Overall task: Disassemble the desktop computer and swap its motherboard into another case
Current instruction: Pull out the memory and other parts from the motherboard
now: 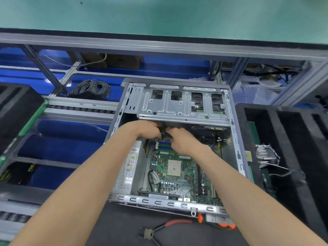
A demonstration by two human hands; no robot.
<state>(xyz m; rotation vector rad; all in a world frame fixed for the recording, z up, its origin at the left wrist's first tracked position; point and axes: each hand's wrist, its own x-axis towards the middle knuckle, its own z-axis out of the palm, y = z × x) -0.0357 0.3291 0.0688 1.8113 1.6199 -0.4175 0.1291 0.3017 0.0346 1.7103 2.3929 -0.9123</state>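
The open computer case (237, 153) lies flat on the dark tabletop (113, 226), with the lid off. Inside it, the green motherboard (179, 176) sits in the middle, and the power supply (126, 173) lies along its left side. A metal drive cage (182, 105) covers the far part of the case. Both hands reach to the far edge of the motherboard, just under the cage. The left hand (142, 129) and the right hand (179, 139) are close together there, with curled fingers. What they pinch I cannot tell, because it is dark and blurred. Pliers (159, 228) with red handles lie on the tabletop in front of the case.
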